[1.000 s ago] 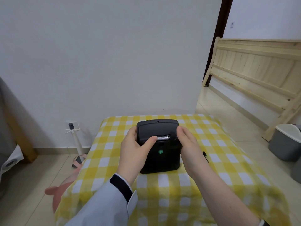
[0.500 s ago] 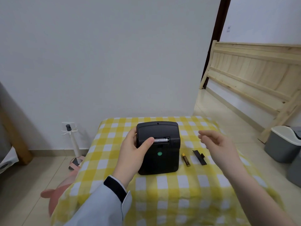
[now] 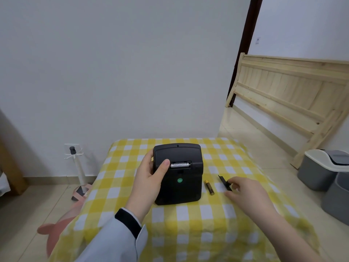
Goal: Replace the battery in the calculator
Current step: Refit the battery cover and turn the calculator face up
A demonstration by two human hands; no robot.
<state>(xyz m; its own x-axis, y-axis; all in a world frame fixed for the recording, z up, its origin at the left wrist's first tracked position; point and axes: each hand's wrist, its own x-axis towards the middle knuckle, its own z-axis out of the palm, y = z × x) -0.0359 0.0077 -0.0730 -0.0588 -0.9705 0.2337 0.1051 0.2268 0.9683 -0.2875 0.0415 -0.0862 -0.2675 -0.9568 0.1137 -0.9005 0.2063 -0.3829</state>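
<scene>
A black calculator (image 3: 179, 184) lies back side up on the yellow checked cloth. Its battery slot is uncovered and a silver battery (image 3: 179, 165) sits inside. My left hand (image 3: 150, 179) grips the calculator's left edge, thumb resting beside the slot. A yellow-and-black battery (image 3: 209, 187) lies on the cloth just right of the calculator. Further right lies the thin black battery cover (image 3: 224, 182). My right hand (image 3: 245, 191) hovers over the cover's near end, fingertips touching or almost touching it; I cannot tell whether they grip it.
The small table under the checked cloth (image 3: 188, 224) stands against a white wall. Grey bins (image 3: 321, 171) stand on the floor at right, beneath a leaning wooden bed frame (image 3: 283, 87). A white stand (image 3: 77, 165) and a pink object (image 3: 56, 227) sit on the floor at left.
My right hand left the calculator, swung right and came down onto the black cover. The loose battery and cover came into sight. My left hand stayed on the calculator.
</scene>
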